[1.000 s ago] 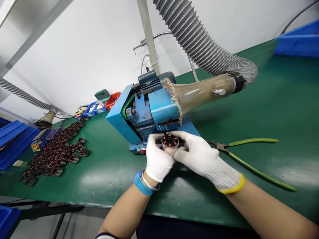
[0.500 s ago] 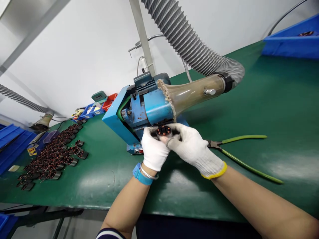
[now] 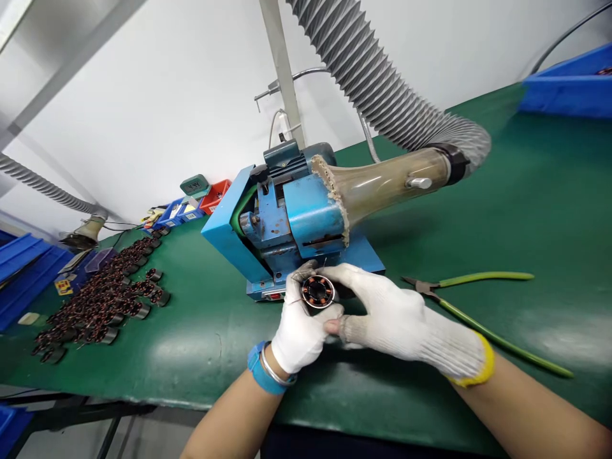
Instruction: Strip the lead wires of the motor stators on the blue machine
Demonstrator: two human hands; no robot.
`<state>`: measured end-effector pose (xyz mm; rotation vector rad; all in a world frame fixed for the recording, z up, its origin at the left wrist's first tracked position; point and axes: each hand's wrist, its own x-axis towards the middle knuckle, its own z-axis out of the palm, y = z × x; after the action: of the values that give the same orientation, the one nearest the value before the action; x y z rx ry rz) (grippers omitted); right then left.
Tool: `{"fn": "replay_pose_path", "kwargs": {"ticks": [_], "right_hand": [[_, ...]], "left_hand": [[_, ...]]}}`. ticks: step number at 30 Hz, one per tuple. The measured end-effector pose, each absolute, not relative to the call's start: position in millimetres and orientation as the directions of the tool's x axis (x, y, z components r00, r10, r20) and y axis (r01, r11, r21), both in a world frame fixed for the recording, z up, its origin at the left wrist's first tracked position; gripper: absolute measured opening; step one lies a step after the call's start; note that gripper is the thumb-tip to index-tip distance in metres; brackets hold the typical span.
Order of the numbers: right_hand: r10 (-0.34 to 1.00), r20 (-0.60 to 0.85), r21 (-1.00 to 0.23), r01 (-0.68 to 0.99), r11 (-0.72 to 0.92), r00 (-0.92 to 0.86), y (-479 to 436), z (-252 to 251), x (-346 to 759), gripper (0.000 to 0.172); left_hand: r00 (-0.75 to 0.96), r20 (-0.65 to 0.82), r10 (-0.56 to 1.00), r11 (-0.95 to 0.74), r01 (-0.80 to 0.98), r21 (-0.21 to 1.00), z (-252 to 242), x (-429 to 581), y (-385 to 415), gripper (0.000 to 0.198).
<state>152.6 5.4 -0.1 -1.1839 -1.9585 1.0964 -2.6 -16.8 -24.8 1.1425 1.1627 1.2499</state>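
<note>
Both my hands wear white knit gloves and meet in front of a blue bench machine (image 3: 287, 217). Between them is a small round stator with copper windings (image 3: 318, 291), its open face turned up toward me. My left hand (image 3: 299, 328) cups it from below and the left, fingers curled round it. From the right, my right hand (image 3: 392, 315) pinches its rim with thumb and fingers. The stator sits just below the machine's front slot, not touching it.
A clear funnel (image 3: 392, 182) joins the machine to a grey ribbed hose (image 3: 382, 83). Green-handled pliers (image 3: 478, 299) lie on the green table (image 3: 526, 210) to the right. A heap of wound stators (image 3: 102, 296) lies at the left, with blue bins (image 3: 568, 89) around.
Both hands have drawn the stator back from the machine's slot toward me and tilted its open face up.
</note>
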Motion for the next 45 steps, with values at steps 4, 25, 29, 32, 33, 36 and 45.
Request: {"fn": "replay_pose_path", "kwargs": {"ticks": [4, 25, 29, 32, 33, 36, 45], "right_hand": [[0.871, 0.094, -0.802, 0.481, 0.353, -0.483, 10, -3, 166, 0.063], [0.974, 0.105, -0.97, 0.197, 0.145, -0.202, 7, -7, 149, 0.028], [0.996, -0.057, -0.993, -0.11, -0.049, 0.073, 18, -7, 161, 0.033], [0.98, -0.103, -0.988, -0.134, -0.081, 0.169, 19, -7, 160, 0.037], [0.989, -0.093, -0.994, -0.073, -0.085, 0.114, 17, -8, 157, 0.038], [0.997, 0.002, -0.993, 0.114, 0.011, -0.077, 6, -14, 141, 0.054], [0.987, -0.007, -0.995, -0.102, -0.023, -0.158, 23, -18, 123, 0.053]], "left_hand": [[0.105, -0.013, 0.994, 0.031, -0.17, 0.985, -23, -8, -16, 0.062], [-0.044, 0.236, 0.971, -0.223, 0.2, 0.954, -30, -6, -17, 0.056], [-0.027, 0.247, 0.969, -0.23, 0.279, 0.932, -25, -5, -20, 0.044], [-0.067, 0.286, 0.956, -0.246, 0.347, 0.905, -28, -7, -21, 0.047], [-0.068, 0.295, 0.953, -0.255, 0.345, 0.903, -31, -8, -21, 0.051], [-0.053, 0.291, 0.955, -0.262, 0.306, 0.915, -37, -9, -18, 0.06], [-0.133, 0.242, 0.961, -0.165, 0.428, 0.889, -18, -3, 10, 0.037]]}}
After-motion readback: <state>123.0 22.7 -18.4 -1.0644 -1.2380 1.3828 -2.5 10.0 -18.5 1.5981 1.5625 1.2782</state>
